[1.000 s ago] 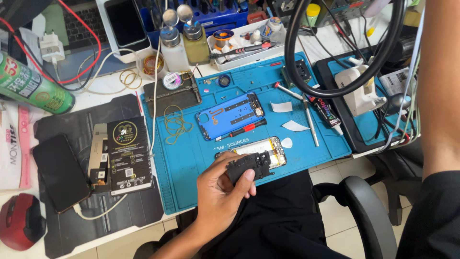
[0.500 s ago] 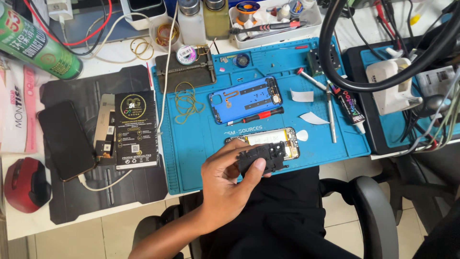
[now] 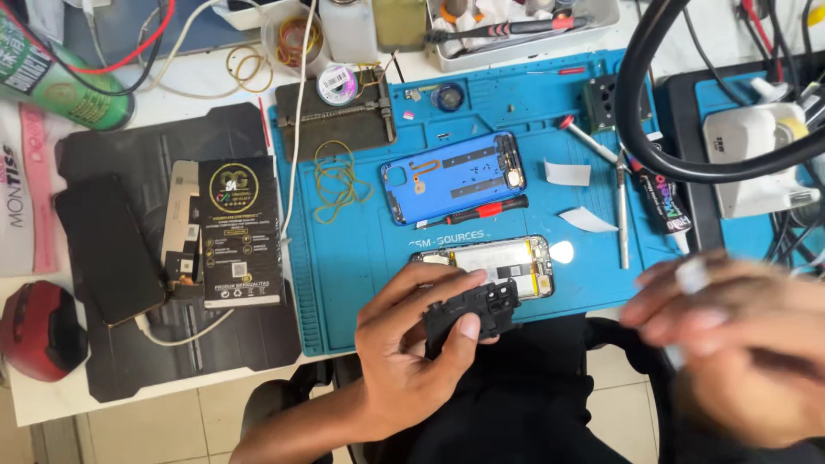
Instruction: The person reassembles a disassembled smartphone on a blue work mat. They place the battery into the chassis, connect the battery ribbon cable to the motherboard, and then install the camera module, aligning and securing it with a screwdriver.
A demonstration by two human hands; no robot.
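Note:
My left hand (image 3: pixel 412 344) grips a small black plastic phone part (image 3: pixel 471 311) between thumb and fingers, just in front of the blue work mat (image 3: pixel 361 249). Right behind it lies an opened phone (image 3: pixel 498 265) with its battery showing. My right hand (image 3: pixel 739 344) is blurred at the lower right and pinches something small and white (image 3: pixel 690 277); what it is I cannot make out. A blue phone back cover (image 3: pixel 451 176) lies in the middle of the mat with a red-handled screwdriver (image 3: pixel 477 210) along its near edge.
A black mat (image 3: pixel 129 344) on the left carries a dark phone (image 3: pixel 107 249) and a black box (image 3: pixel 241 232). Tweezers (image 3: pixel 620 206) and a glue tube (image 3: pixel 662 202) lie on the right. A thick black hose (image 3: pixel 653 94), a green can (image 3: pixel 51 77) and a red mouse (image 3: pixel 39 331) are around.
My right hand has come into view at the lower right, blurred with motion. The view has moved closer to the mat. My left hand still holds the black part.

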